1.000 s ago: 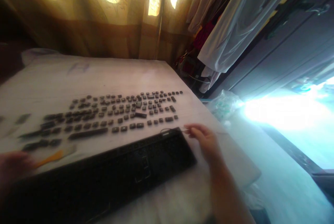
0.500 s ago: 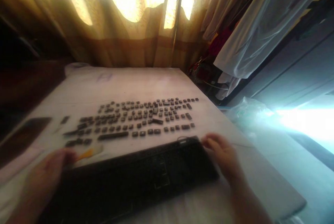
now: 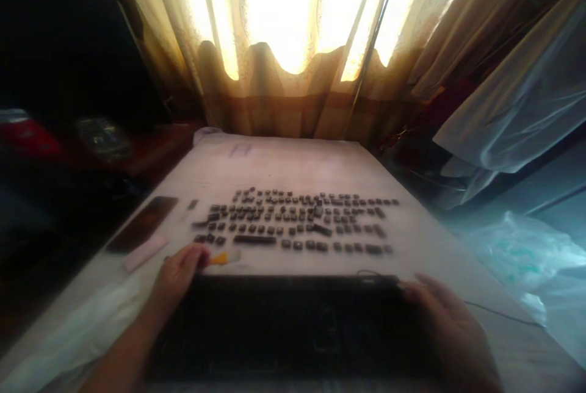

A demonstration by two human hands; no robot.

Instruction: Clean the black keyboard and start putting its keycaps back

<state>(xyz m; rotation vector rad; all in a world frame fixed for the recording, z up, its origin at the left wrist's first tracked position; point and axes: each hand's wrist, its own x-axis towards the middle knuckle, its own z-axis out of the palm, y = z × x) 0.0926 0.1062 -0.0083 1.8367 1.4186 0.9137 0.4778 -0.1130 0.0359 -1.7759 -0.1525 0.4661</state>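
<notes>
A black keyboard frame (image 3: 293,326) without its keycaps lies across the near edge of the white table (image 3: 293,164). My left hand (image 3: 179,271) curls round the frame's far left corner. My right hand (image 3: 446,313) grips its far right corner. Several dark loose keycaps (image 3: 297,219) are laid out in rows on the table beyond the frame. A small orange tool (image 3: 220,257) rests just past my left fingers.
A dark phone (image 3: 143,231) and a pale pink strip (image 3: 145,252) lie at the table's left side. A thin cable (image 3: 499,312) runs off to the right. Curtains (image 3: 284,45) hang behind the table, and a clear plastic bag (image 3: 517,246) sits to the right.
The view has swung left, so the keyboard frame now lies square in front of me. My left hand has come in from the left edge and taken the frame's left corner.
</notes>
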